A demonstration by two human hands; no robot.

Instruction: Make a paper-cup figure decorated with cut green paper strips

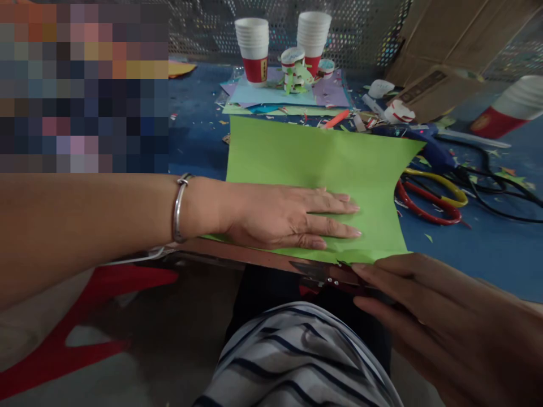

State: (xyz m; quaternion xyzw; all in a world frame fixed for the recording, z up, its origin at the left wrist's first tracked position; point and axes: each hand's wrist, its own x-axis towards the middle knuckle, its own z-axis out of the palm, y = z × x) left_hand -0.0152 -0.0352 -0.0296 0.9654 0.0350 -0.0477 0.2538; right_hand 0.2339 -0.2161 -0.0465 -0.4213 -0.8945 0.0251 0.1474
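Note:
My left hand (292,217), a silver bangle at its wrist, lies flat on a sheet of green paper (314,152) with its fingers spread. The paper's right side is cut in a curve, and its near side lies along the table's front edge. By that edge, my right hand (449,305) is closed on a knife (311,272) with a dark blade pointing left. Two small rivets show near the blade's base. My fingers and shadow hide most of its handle.
Stacked paper cups (254,51) stand on coloured sheets (271,93) at the back. To the right lie red and yellow loop handles (430,209), a blue glue gun (439,150), black cords (492,169) and a tilted cup stack (509,110). Paper scraps litter the blue table (479,249).

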